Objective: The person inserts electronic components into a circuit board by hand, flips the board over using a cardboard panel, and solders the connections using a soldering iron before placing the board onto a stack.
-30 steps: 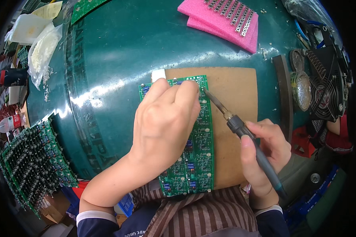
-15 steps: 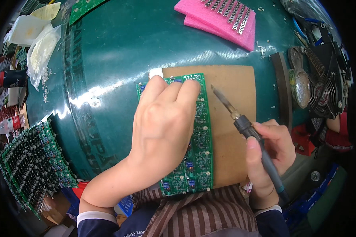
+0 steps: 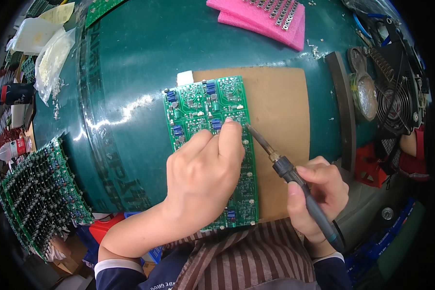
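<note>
A green circuit board panel with blue parts and small components lies on a brown sheet. My left hand is over its middle, fingers closed and bent downward, with the index fingertip at the board surface. Whatever the fingers may pinch is hidden beneath them. In my right hand is a soldering iron, gripped like a pen. Its thin tip points up and left and ends at the panel's right edge, near my left index finger; I cannot tell whether it touches.
Pink foam with rows of metal parts lies at the back. To the right are a dark curved bar, a solder-crusted holder and a fan. Stacked circuit boards stand at left, below a bag of small white parts.
My left hand has moved down the panel toward me, uncovering its far rows. The soldering iron has come left, its tip now at the panel's edge. The whole view has shifted slightly.
</note>
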Available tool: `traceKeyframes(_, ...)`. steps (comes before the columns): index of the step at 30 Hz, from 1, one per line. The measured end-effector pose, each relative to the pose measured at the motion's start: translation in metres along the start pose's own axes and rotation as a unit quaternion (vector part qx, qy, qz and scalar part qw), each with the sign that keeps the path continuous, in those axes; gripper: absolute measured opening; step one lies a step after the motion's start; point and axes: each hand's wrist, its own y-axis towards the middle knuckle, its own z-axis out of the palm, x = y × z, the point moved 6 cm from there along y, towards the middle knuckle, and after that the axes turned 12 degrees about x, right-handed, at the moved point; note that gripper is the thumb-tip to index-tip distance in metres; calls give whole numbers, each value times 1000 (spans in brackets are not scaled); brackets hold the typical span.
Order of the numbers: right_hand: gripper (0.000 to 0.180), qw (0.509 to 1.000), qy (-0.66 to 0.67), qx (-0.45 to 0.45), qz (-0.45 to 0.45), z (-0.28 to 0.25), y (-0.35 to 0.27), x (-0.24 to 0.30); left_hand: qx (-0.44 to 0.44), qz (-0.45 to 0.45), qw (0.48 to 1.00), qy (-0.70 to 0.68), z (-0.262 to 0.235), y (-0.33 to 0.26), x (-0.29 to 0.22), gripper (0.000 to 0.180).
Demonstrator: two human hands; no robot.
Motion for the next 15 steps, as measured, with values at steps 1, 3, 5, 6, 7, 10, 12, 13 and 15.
traceKeyframes(1,24,1000,0,0,0,0,1,1,0,0,1000,0,0,0,-1,14)
traceKeyframes(3,24,1000,-5,6,-9,1,2,3,-7,-5,1000,19,0,-1,-1,14)
traceKeyframes(5,24,1000,-4,11,-5,0,2,6,-10,10,999,43,0,-1,0,15)
traceKeyframes(6,24,1000,-7,14,0,0,1,7,-13,29,997,65,1,-1,-1,18)
traceKeyframes(7,24,1000,-9,13,2,-1,1,7,-12,30,997,64,2,1,0,18)
traceKeyframes(10,23,1000,-9,13,10,-1,1,7,-56,65,996,28,0,2,0,16)
traceKeyframes(12,23,1000,-5,4,20,0,2,5,-61,54,997,9,1,2,0,14)
traceKeyframes(13,23,1000,-5,4,21,0,3,6,-61,54,997,9,1,1,-1,14)
traceKeyframes(15,23,1000,-7,15,5,0,5,8,-41,16,999,18,2,0,2,16)
